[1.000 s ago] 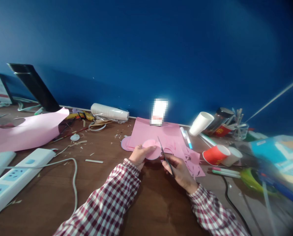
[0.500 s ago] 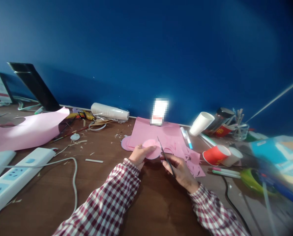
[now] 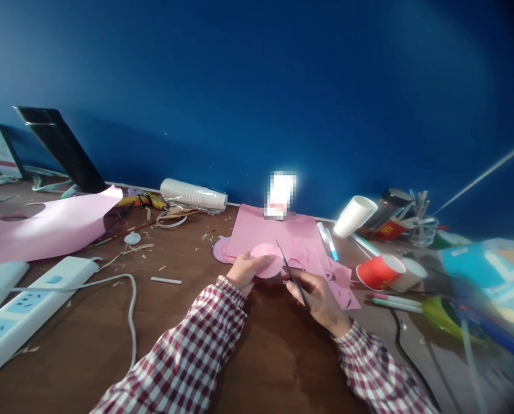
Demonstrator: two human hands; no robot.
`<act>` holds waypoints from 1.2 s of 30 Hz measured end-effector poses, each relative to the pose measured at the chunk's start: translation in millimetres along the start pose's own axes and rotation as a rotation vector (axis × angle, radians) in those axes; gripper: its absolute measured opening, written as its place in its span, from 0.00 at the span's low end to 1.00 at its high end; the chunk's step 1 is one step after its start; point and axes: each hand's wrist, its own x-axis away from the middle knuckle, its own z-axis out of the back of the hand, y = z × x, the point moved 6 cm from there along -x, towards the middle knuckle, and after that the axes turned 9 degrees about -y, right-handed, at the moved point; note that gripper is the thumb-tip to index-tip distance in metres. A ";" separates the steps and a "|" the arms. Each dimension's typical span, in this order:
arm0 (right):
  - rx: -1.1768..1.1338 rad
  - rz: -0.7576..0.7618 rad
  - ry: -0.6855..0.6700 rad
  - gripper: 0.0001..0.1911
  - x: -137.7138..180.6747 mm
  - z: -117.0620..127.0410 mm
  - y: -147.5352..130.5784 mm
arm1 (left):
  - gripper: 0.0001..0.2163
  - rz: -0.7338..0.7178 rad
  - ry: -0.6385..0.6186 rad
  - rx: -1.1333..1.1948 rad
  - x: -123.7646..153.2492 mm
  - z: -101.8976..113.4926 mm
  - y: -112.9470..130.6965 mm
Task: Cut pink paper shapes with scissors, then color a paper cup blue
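Note:
Between its thumb and fingers my left hand pinches a round pink paper disc. My right hand is wrapped round a pair of dark scissors; their blades point up and away, along the disc's right edge. Whether the blades are parted I cannot tell. Behind the hands lies a pink paper sheet with pink paper offcuts at its right. Another rounded pink paper piece shows at the sheet's left edge.
A white power strip and a large pink sheet are on the left. Stacked white cups lie by the blue wall. At right are a red paper cup, a white cup, markers and yellow-green tape.
Almost nothing differs. Both hands keep the paper disc and the scissors in nearly the same place, and the view has shifted very slightly.

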 end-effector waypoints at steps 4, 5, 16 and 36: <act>0.004 -0.007 -0.016 0.15 -0.3 0.0 0.4 | 0.17 0.012 -0.006 -0.005 0.6 0.1 0.2; 0.004 -0.005 -0.018 0.14 -0.2 0.0 -0.1 | 0.17 0.016 -0.008 -0.001 0.8 0.1 0.0; -0.065 -0.009 0.047 0.15 -0.4 0.3 4.5 | 0.15 0.009 -0.014 0.072 1.5 -5.6 -1.8; -0.080 0.023 0.123 0.14 -0.7 -5.4 9.7 | 0.11 -0.057 0.209 0.230 7.1 -17.3 -21.5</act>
